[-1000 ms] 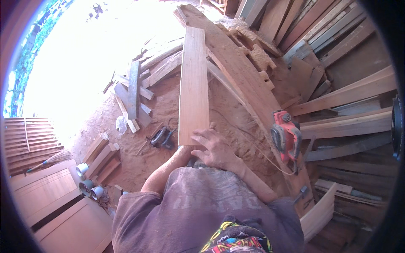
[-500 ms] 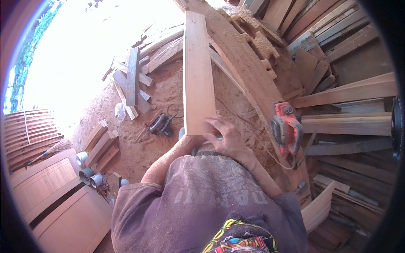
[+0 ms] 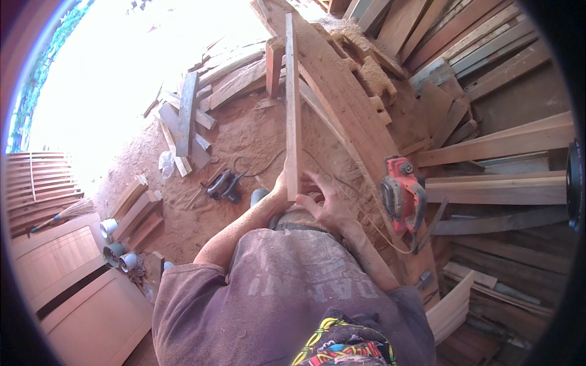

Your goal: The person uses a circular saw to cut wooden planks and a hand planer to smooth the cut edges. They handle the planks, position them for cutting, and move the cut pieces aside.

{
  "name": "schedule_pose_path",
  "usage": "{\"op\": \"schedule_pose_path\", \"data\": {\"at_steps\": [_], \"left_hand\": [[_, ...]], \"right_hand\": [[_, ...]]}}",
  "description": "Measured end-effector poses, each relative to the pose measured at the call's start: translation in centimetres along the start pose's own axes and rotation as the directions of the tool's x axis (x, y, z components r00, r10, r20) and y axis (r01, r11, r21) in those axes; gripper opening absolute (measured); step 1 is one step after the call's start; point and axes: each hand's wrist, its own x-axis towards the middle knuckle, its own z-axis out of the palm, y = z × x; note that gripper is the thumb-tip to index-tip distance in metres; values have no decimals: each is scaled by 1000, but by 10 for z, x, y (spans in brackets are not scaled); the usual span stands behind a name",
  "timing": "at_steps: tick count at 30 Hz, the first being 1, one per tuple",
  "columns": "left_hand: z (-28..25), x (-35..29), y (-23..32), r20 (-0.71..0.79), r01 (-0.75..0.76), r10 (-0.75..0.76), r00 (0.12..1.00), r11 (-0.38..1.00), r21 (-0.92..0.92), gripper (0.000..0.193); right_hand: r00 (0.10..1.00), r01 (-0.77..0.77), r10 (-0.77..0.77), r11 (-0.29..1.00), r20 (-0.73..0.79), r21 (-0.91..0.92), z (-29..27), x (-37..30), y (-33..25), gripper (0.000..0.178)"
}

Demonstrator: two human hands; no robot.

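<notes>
A long, pale wooden board [image 3: 292,104] stands on its narrow edge in front of me, stretching away from my waist. My left hand [image 3: 281,189] grips its near end from the left side; the board hides part of the fingers. On the other side, my right hand [image 3: 326,198] has its fingers apart and curved, the thumb touching the board's near end. A red electric planer [image 3: 404,194] rests on a thick, wide plank [image 3: 348,107] to the right of my hands.
A dark power tool [image 3: 224,186] with a cord sits on the sawdust-covered ground, left of my hands. Timber offcuts [image 3: 188,116] lie beyond it. Wooden panels [image 3: 101,311] and pots [image 3: 114,253] are at lower left. Stacked boards [image 3: 500,189] fill the right side.
The board has turned from its broad face showing to its narrow edge showing. My right hand has shifted from its face to beside its near end, fingers spreading.
</notes>
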Motion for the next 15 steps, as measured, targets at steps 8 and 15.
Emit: {"op": "schedule_pose_path", "data": {"at_steps": [8, 15], "left_hand": [[26, -36, 14, -2, -169, 359, 933, 442, 881, 60], [58, -46, 19, 200, -297, 306, 931, 314, 902, 59]], "right_hand": [[875, -304, 305, 951, -375, 64, -16, 48, 116, 74], [908, -243, 396, 765, -138, 597, -25, 35, 90, 66]]}}
